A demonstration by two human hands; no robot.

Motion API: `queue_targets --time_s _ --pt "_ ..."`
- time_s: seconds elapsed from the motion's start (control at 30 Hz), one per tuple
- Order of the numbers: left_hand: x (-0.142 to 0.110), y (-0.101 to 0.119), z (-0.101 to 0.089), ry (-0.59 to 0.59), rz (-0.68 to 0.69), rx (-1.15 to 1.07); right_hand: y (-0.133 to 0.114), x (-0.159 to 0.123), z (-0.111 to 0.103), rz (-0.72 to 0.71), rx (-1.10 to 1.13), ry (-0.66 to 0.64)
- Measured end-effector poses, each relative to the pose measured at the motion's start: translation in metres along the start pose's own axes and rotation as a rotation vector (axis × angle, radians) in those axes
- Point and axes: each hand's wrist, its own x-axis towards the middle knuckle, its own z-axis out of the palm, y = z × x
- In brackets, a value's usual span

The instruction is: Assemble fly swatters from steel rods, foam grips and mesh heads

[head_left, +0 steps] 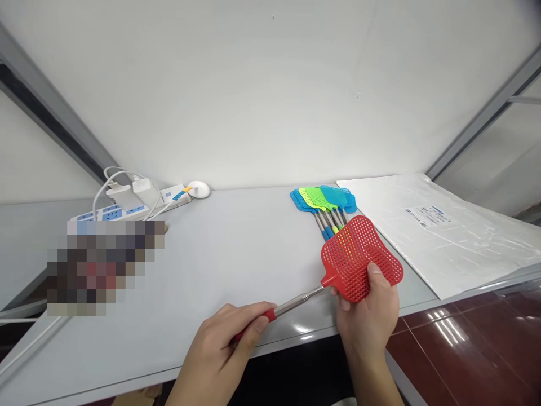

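Between my two hands is a red fly swatter [344,254] with a perforated head and a metal telescopic shaft. My left hand [226,338] is wrapped round its red handle, near the table's front edge. On the other end, my right hand [369,307] grips the head, thumb on top and fingers underneath. The shaft between them is short and slopes up to the right. Behind the red head, several blue and green fly swatters [323,197] lie in an overlapping row, their handles toward me and partly hidden by it.
A flat white plastic package [456,225] with a printed label covers the table's right side. At the back left are a power strip [131,213] with white plugs and cables, and a round white object [198,189]. A pixelated patch hides something on the left. A wall stands behind the table [211,254].
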Motion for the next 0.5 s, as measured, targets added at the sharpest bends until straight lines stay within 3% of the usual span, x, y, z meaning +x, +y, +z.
queue_targets --time_s 0.5 --pt "-0.0005 -0.0011 -0.0022 0.01 0.012 -0.038 -0.0034 -0.0006 0.0022 0.041 -0.137 0.009"
